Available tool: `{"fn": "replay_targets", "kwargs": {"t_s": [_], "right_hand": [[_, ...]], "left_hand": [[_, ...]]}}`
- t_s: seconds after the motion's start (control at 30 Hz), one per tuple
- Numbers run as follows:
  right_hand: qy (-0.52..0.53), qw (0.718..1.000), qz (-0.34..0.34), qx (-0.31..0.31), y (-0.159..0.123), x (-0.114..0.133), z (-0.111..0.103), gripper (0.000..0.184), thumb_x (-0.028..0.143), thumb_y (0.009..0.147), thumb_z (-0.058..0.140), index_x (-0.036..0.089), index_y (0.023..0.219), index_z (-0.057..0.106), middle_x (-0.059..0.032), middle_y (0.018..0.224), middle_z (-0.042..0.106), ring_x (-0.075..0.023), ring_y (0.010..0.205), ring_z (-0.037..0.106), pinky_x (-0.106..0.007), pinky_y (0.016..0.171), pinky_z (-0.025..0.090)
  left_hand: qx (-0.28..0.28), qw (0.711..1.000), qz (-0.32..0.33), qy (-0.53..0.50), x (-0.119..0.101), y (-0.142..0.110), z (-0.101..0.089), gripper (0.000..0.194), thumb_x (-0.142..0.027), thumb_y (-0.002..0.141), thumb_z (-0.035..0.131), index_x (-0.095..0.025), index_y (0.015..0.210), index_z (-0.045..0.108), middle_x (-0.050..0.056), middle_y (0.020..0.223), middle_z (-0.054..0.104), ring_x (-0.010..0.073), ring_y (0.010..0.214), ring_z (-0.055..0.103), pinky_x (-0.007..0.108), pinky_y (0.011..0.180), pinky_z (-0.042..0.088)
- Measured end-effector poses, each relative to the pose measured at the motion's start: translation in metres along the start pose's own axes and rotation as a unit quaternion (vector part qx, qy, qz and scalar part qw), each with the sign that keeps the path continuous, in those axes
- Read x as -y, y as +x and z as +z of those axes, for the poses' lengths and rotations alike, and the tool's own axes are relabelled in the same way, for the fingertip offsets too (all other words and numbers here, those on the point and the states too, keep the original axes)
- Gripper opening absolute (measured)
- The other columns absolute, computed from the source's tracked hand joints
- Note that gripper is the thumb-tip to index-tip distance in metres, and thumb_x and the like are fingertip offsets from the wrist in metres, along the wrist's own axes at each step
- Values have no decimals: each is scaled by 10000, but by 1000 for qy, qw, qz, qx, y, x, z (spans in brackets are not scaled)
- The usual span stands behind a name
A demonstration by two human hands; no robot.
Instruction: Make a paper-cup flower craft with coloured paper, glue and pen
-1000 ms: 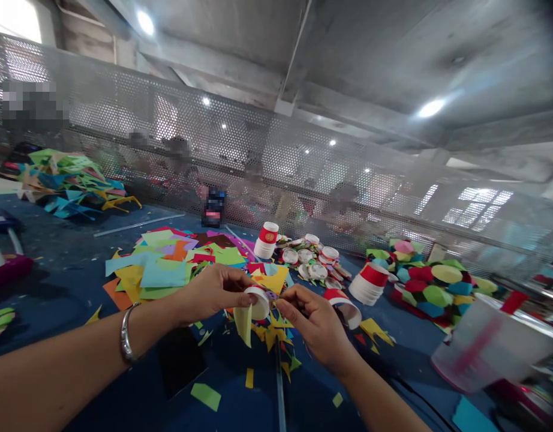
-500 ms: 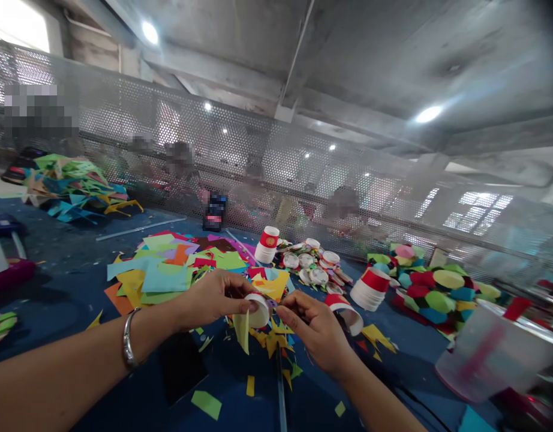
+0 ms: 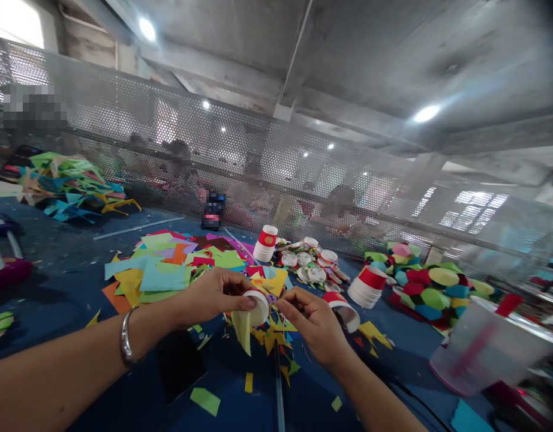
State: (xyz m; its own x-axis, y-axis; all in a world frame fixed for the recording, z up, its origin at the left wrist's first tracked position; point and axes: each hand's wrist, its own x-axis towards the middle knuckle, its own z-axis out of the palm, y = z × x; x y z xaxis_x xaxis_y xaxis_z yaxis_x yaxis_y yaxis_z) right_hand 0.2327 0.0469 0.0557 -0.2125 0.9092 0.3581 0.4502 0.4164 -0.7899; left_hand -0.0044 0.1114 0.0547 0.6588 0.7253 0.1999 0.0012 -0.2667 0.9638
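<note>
My left hand (image 3: 213, 295) is closed around a small white paper cup (image 3: 257, 307) with a pale yellow piece of paper (image 3: 243, 330) hanging below it. My right hand (image 3: 313, 324) is just to the right of the cup, thumb and forefinger pinched at the cup's rim; what they pinch is too small to name. A silver bracelet (image 3: 126, 336) sits on my left wrist. Both hands hover over a blue table (image 3: 78, 282) strewn with coloured paper scraps (image 3: 168, 267).
Red-and-white paper cup stacks (image 3: 266, 242) (image 3: 369, 284), one lying cup (image 3: 343, 309) and cut cup bottoms (image 3: 310, 264) lie behind. A pile of coloured paper discs (image 3: 432, 285) sits right, a clear plastic container (image 3: 487, 348) at near right. A perforated metal screen (image 3: 258, 162) backs the table; people sit beyond it.
Barely anything differs: my hands stay on the cup, shifting slightly, and the view wobbles a little.
</note>
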Motion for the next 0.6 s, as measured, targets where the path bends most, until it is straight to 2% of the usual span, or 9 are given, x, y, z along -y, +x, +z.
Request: {"fn": "replay_targets", "kwargs": {"t_s": [0.3, 0.5, 0.6], "right_hand": [[20, 998, 30, -51, 4, -6, -3, 375, 533, 942, 611, 181, 815, 590, 45, 673, 426, -114, 605, 339, -265, 541, 246], [30, 997, 45, -62, 4, -7, -1, 381, 547, 930, 627, 180, 827, 602, 56, 645, 392, -103, 576, 296, -257, 500, 210], [58, 995, 61, -61, 4, -8, 0, 379, 556, 920, 639, 189, 837, 595, 73, 617, 354, -91, 531, 253, -254, 466, 171]], "left_hand": [[-7, 999, 29, -34, 1, -2, 0, 227, -412, 811, 768, -218, 912, 710, 6, 850, 717, 151, 767, 632, 266, 705, 448], [-44, 998, 28, -42, -6, -2, 2, 241, -393, 792, 785, -192, 893, 698, -3, 848, 695, 136, 788, 602, 258, 735, 433], [-68, 996, 5, -63, -12, -3, 4, 275, -401, 770, 794, -174, 877, 682, -7, 821, 676, 129, 762, 583, 255, 711, 415]]}}
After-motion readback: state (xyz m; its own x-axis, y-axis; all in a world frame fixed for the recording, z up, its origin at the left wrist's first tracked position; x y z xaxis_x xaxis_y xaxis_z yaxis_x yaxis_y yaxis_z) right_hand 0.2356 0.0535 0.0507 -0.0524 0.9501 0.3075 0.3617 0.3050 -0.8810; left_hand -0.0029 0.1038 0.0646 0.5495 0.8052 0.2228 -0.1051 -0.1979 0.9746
